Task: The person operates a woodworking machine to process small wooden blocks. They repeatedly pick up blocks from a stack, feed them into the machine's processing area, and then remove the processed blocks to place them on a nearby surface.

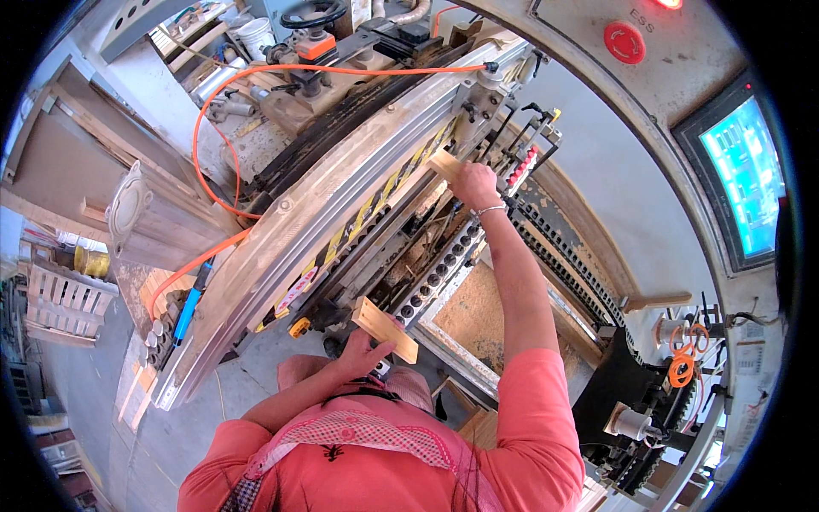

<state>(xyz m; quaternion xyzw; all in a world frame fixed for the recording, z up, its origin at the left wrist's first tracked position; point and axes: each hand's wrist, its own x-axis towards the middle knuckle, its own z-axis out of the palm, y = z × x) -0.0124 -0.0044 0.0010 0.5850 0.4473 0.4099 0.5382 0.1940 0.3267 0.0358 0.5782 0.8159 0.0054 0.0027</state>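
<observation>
In front of my body, my left hand (363,354) grips a short, pale wooden block (388,331), its fingers wrapped round the lower side. My right arm stretches far forward over the machine. At its end my right hand (474,185) is closed on a second light wooden piece (444,165), next to the yellow-and-black striped rail (388,192). Below that hand runs a row of round black pads (438,277) along a metal bar. The palm side of my right hand is hidden.
A long metal beam (281,230) crosses on the left, with an orange hose (198,141) looping over it. Sawdust (469,316) fills a bed in the machine. At right are a lit screen (744,177), a red stop button (624,42) and orange-handled scissors (682,365).
</observation>
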